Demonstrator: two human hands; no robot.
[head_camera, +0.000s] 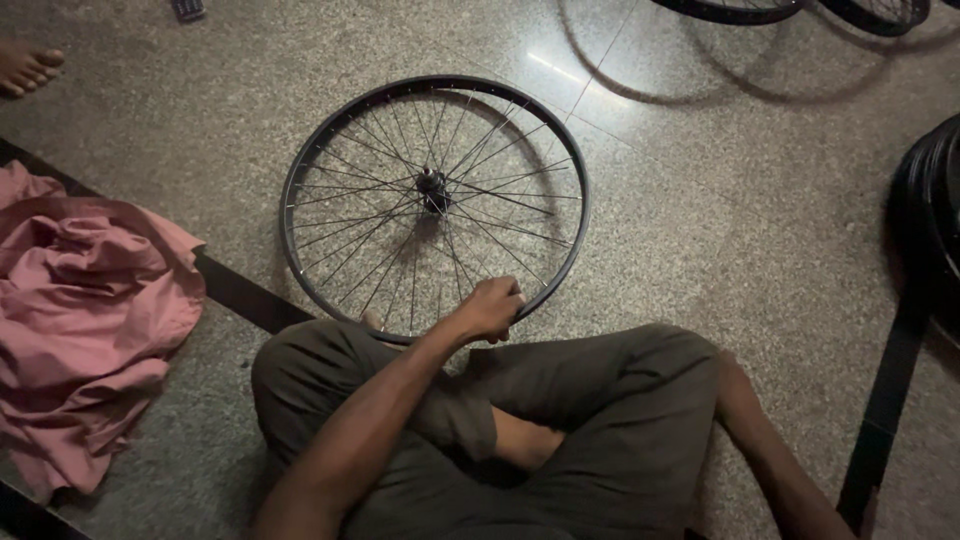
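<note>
- Bicycle wheel (436, 192): a bare black rim with thin wire spokes and a central hub (432, 184), no tyre fitted. It lies flat on the speckled stone floor (700, 220), directly ahead of our crossed legs, its near edge just beside the knees.
- Left hand (489, 308): we see it closed in a curled grip at the near edge of the wheel, fingers wrapped about the rim or the spoke ends there; which of the two we cannot tell. We judge the grip steadies the wheel where it lies within easy reach.
- Right hand: out of the picture; only the right forearm runs down to the lower right corner, so we cannot tell its state.
- Legs (560, 420): folded in grey-green trousers, we sit on the floor close to the wheel.
- Pink cloth (80, 320): a crumpled heap at our left, well apart from the wheel.
- Further wheels (800, 8): dark rims at the top edge, and stacked tyres (935, 210) at the right.
- Bare foot (28, 68): another person's, at the upper left corner.
</note>
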